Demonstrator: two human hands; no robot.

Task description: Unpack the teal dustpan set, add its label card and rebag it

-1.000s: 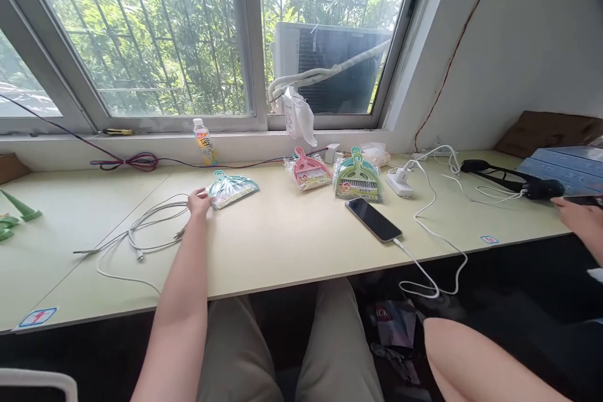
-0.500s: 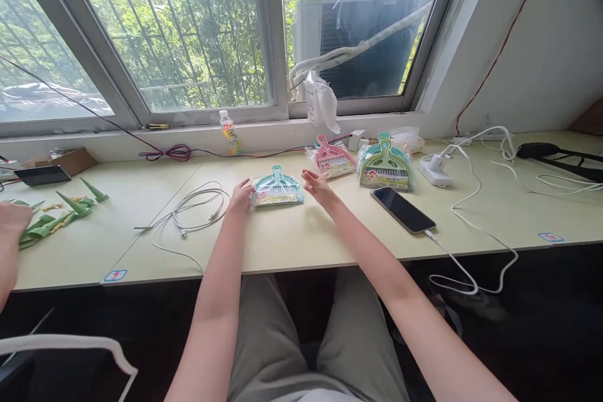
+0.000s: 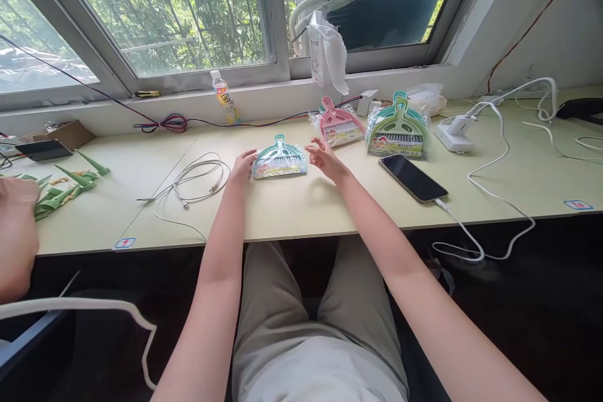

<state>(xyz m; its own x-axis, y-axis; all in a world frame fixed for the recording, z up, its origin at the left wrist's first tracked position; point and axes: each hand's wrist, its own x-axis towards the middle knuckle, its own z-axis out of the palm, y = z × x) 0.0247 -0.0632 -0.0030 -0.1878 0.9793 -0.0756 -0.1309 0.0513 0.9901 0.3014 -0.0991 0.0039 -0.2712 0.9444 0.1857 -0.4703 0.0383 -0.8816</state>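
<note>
A turquoise mini broom and dustpan set (image 3: 279, 160) in clear wrapping rests on the pale table in front of me. My left hand (image 3: 243, 165) is at its left edge, fingers stretched toward the wrapping and seemingly touching it; the thumb is hard to see. On the other side, my right hand (image 3: 326, 160) hovers just off the package with bent, parted fingers and nothing in them. Behind that hand stands a pink wrapped broom and dustpan set (image 3: 340, 124), with green wrapped sets (image 3: 398, 130) to its right.
A phone (image 3: 413, 178) on a white cable lies right, near a charger block (image 3: 454, 135). A coiled grey cable (image 3: 198, 182) is on the left. A bottle (image 3: 225, 98) stands at the back. Another person's hand (image 3: 16, 232) is by green folded pieces (image 3: 70, 187) at far left.
My view has tipped downward, so the table sits higher in the picture. Both hands keep nearly the same places beside the turquoise set. The other person's hand shows more.
</note>
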